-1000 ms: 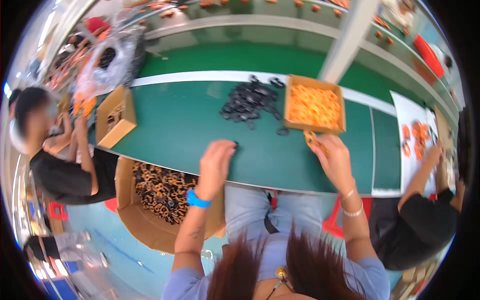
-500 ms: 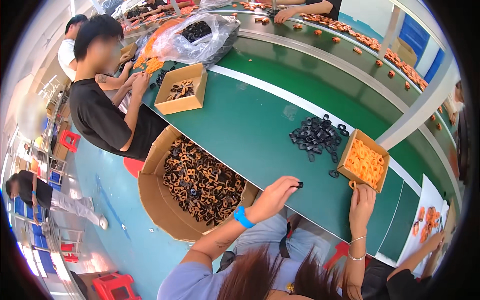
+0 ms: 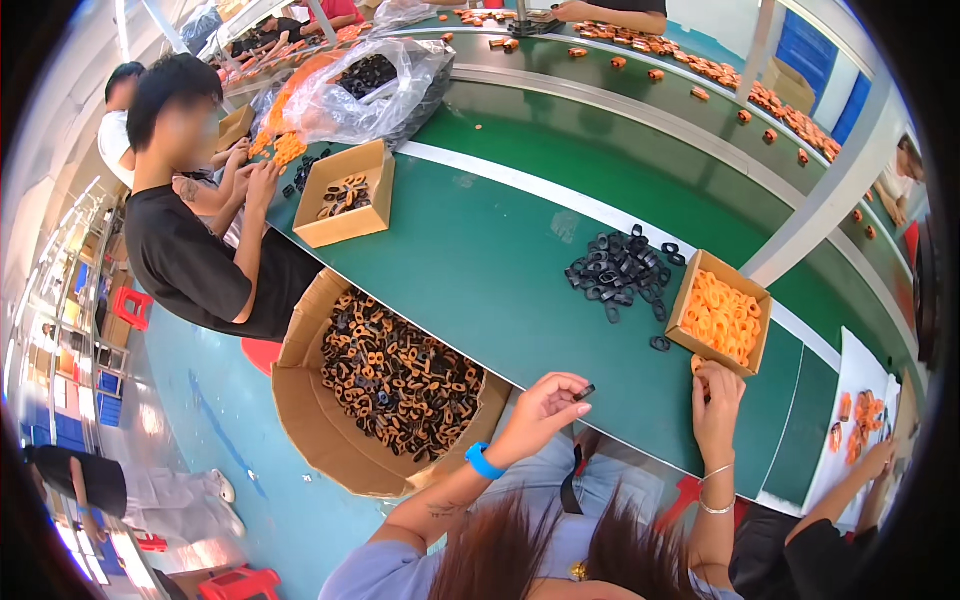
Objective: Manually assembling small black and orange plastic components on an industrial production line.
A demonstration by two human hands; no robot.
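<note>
My left hand (image 3: 545,412), with a blue band on its wrist, pinches a small black oval ring (image 3: 586,391) above the table's near edge. Close to the small cardboard box (image 3: 704,349) of orange rings, my right hand (image 3: 717,400) has its fingers closed on an orange ring (image 3: 697,364), which they partly cover. Loose orange rings (image 3: 722,315) fill that box. Just left of it, a pile of black rings (image 3: 612,270) lies on the green tabletop (image 3: 480,270).
A large carton (image 3: 300,425) of joined black-and-orange rings stands left of me below the table edge. Farther left are another small box (image 3: 350,225) and a co-worker (image 3: 190,240). A grey post (image 3: 825,205) rises beyond the orange rings. A conveyor (image 3: 640,85) carries orange parts.
My left hand has turned, tilting the black ring. My right hand has shifted slightly left, fingers curling further around the orange ring. The whole view has moved a little.
</note>
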